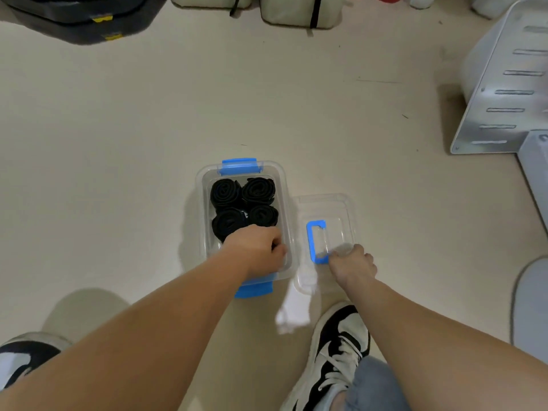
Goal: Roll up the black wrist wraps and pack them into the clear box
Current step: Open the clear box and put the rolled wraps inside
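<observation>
On a pale floor [133, 129], seen from above by the person crouching over it, a clear box [286, 185] stands open, with a blue latch [240, 166] at its far end and another at its near end. Four rolled black wrist wraps [226, 192] sit inside in two pairs, touching one another, and fill the far half.

The left hand [255, 247] reaches into the near half of the box with its fingers curled downward. They hide what lies beneath, so it is unclear whether they grip a wrap.

Just right of the box lies its clear lid [341, 209], flat on the floor. The right hand [353, 264] curls its fingers round the near end of the lid's blue handle [311, 235].

A black-and-white shoe [338, 345] rests near the lid. A slotted grey metal panel [489, 93] stands at far right.
</observation>
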The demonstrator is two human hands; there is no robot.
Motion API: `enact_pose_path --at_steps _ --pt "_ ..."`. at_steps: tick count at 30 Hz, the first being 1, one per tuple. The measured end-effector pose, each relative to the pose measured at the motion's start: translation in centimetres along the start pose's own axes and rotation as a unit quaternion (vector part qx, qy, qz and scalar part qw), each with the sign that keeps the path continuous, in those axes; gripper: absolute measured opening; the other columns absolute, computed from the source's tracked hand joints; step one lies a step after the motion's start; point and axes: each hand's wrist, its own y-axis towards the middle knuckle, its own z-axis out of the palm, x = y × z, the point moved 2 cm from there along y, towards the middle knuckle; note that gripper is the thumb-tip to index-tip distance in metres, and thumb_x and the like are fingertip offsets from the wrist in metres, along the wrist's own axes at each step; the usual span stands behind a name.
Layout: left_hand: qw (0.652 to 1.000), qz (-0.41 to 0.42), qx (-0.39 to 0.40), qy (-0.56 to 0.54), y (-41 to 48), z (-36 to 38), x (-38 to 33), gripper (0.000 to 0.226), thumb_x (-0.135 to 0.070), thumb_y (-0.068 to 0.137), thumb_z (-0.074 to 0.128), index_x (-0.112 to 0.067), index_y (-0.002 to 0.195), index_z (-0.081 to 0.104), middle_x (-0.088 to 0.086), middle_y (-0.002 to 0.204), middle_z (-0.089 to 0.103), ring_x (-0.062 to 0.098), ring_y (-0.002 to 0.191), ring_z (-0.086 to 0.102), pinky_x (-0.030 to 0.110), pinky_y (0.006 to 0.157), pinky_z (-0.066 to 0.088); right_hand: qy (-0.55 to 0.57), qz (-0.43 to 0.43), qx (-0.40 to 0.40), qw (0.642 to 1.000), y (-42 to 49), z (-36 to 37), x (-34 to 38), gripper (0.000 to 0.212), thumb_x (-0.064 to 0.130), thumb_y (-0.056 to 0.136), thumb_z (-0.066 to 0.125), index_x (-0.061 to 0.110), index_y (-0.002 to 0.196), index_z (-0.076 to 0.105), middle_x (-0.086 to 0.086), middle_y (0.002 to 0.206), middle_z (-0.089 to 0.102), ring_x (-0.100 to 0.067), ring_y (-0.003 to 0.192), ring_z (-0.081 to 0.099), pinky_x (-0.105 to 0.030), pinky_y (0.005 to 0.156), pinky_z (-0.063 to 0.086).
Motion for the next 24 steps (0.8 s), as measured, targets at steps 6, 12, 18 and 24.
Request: enact_pose_path --at_steps 6,12,18,24 --pt "0.997 -0.011 -0.032 -0.063 -0.3 1.7 0.1 0.043 -0.065 0.101 0.044 -0.025 0.094 0.06 -0.006 0.091 0.063 0.019 0.086 0.061 0.037 0.077 0.05 0.151 0.119 0.02 0.981 2.5 0.4 -1.5 0.097 0.043 0.066 0.087 0.005 0.14 0.036 -0.011 0.133 0.051 -0.035 0.124 0.055 -0.05 0.108 0.049" --pt "1.0 -0.009 -0.011 -0.018 0.3 1.9 0.2 0.056 -0.081 0.088 0.052 -0.03 0.108 0.058 -0.009 0.107 0.06 0.016 0.097 0.058 0.033 0.08 0.045 0.185 0.076 -0.012 0.98 2.2 -0.5 -1.2 0.064 0.042 0.071 0.07 0.013 0.127 0.056 -0.009 0.124 0.059 -0.038 0.119 0.058 -0.044 0.105 0.051" --pt "0.999 -0.02 0.014 -0.034 -0.1 1.5 -0.1 0.058 -0.077 0.092 0.053 -0.026 0.118 0.059 -0.003 0.112 0.057 0.02 0.104 0.058 0.04 0.093 0.052 0.287 0.015 -0.025 0.957 2.3 -1.5 -0.5 0.044 0.051 0.088 0.076 0.014 0.103 0.06 -0.011 0.108 0.069 -0.028 0.086 0.063 -0.037 0.078 0.052" --pt "1.0 -0.017 0.02 0.0 -1.7 1.3 -0.4 0.052 -0.06 0.102 0.049 -0.018 0.133 0.053 0.005 0.122 0.056 0.026 0.112 0.057 0.044 0.096 0.051 0.291 -0.019 0.008 0.957 -0.7 -3.9 2.4 0.028 0.032 0.095 0.072 0.014 0.1 0.05 -0.017 0.089 0.073 -0.028 0.065 0.061 -0.031 0.056 0.042"
